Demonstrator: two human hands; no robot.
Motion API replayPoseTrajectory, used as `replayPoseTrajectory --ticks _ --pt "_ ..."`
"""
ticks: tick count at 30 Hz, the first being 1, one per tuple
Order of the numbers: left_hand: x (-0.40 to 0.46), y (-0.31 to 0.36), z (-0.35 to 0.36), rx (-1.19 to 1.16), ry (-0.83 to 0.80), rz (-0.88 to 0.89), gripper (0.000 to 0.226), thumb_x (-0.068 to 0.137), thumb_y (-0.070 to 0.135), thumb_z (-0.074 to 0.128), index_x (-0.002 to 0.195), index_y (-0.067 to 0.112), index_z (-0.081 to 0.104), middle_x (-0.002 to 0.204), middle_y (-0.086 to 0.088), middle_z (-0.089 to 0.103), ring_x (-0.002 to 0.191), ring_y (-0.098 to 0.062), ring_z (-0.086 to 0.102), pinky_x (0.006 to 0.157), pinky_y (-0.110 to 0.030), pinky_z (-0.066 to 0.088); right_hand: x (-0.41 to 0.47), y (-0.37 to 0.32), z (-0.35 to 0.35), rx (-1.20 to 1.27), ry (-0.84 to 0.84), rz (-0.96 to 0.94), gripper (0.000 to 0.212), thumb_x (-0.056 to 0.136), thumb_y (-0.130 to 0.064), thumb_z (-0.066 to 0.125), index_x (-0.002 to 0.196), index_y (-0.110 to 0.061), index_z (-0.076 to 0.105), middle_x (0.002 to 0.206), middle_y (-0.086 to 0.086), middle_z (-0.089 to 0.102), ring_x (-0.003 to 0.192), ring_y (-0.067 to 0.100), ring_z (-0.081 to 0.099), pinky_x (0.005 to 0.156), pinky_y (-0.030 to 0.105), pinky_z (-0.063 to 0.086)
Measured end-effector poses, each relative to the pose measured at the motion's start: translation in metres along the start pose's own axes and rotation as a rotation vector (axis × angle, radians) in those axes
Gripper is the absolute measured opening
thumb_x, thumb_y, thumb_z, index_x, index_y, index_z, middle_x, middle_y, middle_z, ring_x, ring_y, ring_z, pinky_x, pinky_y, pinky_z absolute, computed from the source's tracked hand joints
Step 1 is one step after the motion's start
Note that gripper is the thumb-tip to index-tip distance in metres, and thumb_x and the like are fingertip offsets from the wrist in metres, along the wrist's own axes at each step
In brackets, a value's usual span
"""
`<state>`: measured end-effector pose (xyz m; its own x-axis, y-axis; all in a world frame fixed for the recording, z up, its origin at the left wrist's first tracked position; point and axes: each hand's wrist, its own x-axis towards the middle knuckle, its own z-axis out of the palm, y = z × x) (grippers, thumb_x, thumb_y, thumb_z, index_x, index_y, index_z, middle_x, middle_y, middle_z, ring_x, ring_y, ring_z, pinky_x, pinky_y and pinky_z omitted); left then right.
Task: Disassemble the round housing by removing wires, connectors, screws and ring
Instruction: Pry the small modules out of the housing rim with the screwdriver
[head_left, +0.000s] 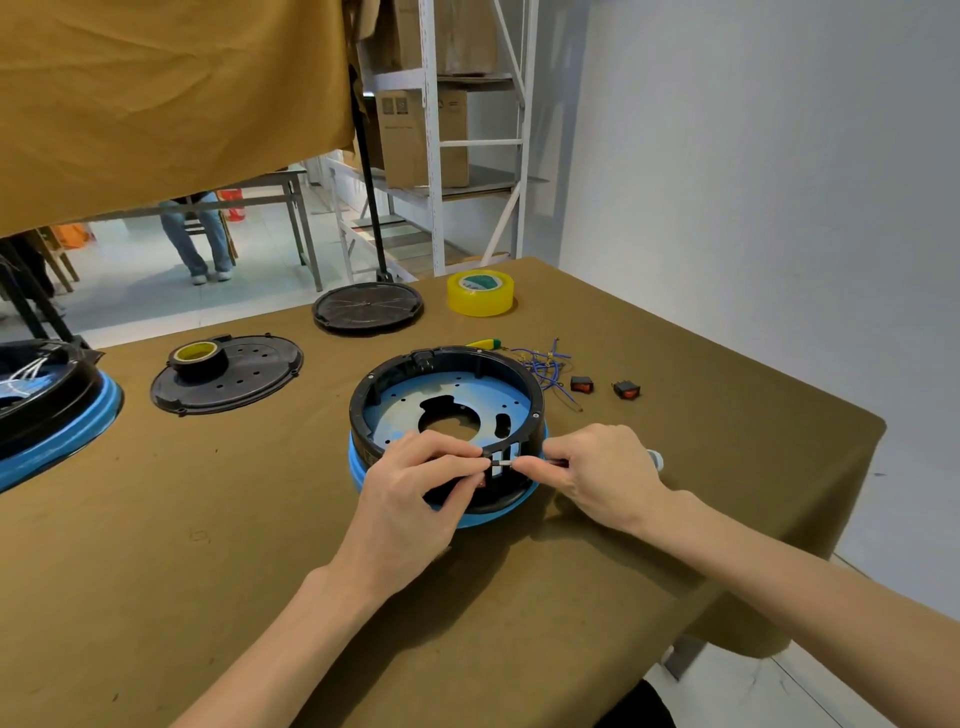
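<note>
Hands meet at the near rim of the round housing (447, 415), which sits at the centre of the frame on the brown worktop (208, 545). Left hand (415, 483) pinches the black rim at a slot with thumb and forefinger; right hand (597, 467) grips a screwdriver (524, 461) whose tip points at that spot. Blue wires (543, 364) and two red switches (582, 385) lie just right of the housing. Farther up the frame stands a yellow tape roll (480, 292); a black cover plate (228, 379) lies left of centre.
</note>
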<state>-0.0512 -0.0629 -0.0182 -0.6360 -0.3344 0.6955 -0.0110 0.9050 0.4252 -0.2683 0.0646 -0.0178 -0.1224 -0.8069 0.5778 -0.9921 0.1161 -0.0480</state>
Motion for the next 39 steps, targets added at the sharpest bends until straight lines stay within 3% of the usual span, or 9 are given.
replayPoseTrajectory --ticks 8,12,17,21,23,28,33,37,39 --pt "0.003 0.007 -0.001 0.087 -0.063 0.013 0.018 0.091 0.019 0.07 0.107 0.019 0.078 0.107 0.005 0.068 0.1 -0.012 0.062 0.086 -0.04 0.057 -0.005 0.003 0.011 0.012 0.045 -0.025 0.065 0.1 -0.067 0.034 0.051 -0.025 0.039 0.045 -0.008 0.029 0.043 0.011 0.029 0.043 0.027 0.022" --pt "0.003 0.008 -0.001 0.09 -0.061 0.004 0.017 0.091 0.019 0.07 0.105 0.021 0.078 0.107 0.008 0.066 0.102 -0.008 0.06 0.088 -0.036 0.055 -0.007 0.006 0.012 0.028 0.026 -0.027 0.071 0.1 -0.068 0.036 0.051 -0.02 0.05 0.045 -0.004 0.043 0.044 0.013 0.038 0.044 0.029 0.027" --pt "0.001 0.006 -0.006 0.067 -0.073 -0.01 0.019 0.09 0.021 0.071 0.108 0.023 0.077 0.111 0.013 0.067 0.109 -0.004 0.06 0.095 -0.031 0.054 -0.008 -0.002 0.013 0.009 0.072 -0.036 0.066 0.101 -0.067 0.036 0.051 -0.024 0.042 0.046 -0.008 0.04 0.042 0.01 0.036 0.042 0.03 0.031" --pt "0.001 0.004 -0.006 0.051 -0.068 -0.009 0.02 0.09 0.021 0.072 0.109 0.023 0.077 0.112 0.012 0.068 0.111 -0.005 0.062 0.098 -0.028 0.054 -0.013 -0.005 0.009 -0.084 0.099 -0.071 0.06 0.102 -0.064 0.037 0.054 -0.028 0.033 0.048 -0.012 0.029 0.042 0.007 0.027 0.045 0.018 0.013" --pt "0.001 0.003 -0.006 0.04 -0.066 -0.01 0.02 0.09 0.022 0.072 0.11 0.022 0.077 0.113 0.013 0.069 0.111 -0.006 0.063 0.099 -0.027 0.054 -0.014 -0.005 0.009 -0.106 0.093 -0.086 0.06 0.102 -0.063 0.037 0.054 -0.028 0.034 0.048 -0.012 0.031 0.043 0.007 0.028 0.047 0.018 0.01" --pt "0.002 0.001 -0.007 0.046 -0.075 -0.008 0.03 0.088 0.016 0.077 0.118 0.022 0.074 0.119 0.013 0.069 0.116 -0.002 0.062 0.104 -0.02 0.05 -0.007 0.0 0.002 -0.198 0.034 -0.172 0.062 0.102 -0.064 0.033 0.054 -0.024 0.038 0.048 -0.009 0.039 0.042 0.012 0.036 0.041 0.027 0.031" --pt "0.003 0.003 -0.006 0.043 -0.09 -0.01 0.039 0.087 0.012 0.078 0.125 0.021 0.073 0.122 0.018 0.066 0.117 0.002 0.059 0.105 -0.025 0.049 0.008 0.005 -0.014 -0.315 -0.062 -0.237 0.08 0.098 -0.073 0.007 0.058 -0.02 0.051 0.05 -0.007 0.049 0.042 0.014 0.049 0.045 0.03 0.045" --pt "0.004 0.004 -0.006 0.041 -0.107 -0.029 0.037 0.088 0.01 0.078 0.124 0.018 0.075 0.12 0.012 0.071 0.112 -0.008 0.063 0.099 -0.031 0.054 0.037 0.011 -0.028 -0.304 -0.048 -0.409 0.06 0.095 -0.074 0.027 0.074 -0.02 0.042 0.054 -0.009 0.043 0.04 0.014 0.041 0.04 0.028 0.035" --pt "0.003 0.004 -0.007 0.039 -0.115 -0.034 0.037 0.088 0.011 0.077 0.124 0.018 0.075 0.12 0.009 0.072 0.111 -0.011 0.064 0.097 -0.034 0.055 0.046 0.012 -0.032 -0.275 0.0 -0.433 0.06 0.093 -0.075 0.033 0.084 -0.017 0.044 0.056 -0.01 0.039 0.038 0.014 0.035 0.035 0.029 0.033"
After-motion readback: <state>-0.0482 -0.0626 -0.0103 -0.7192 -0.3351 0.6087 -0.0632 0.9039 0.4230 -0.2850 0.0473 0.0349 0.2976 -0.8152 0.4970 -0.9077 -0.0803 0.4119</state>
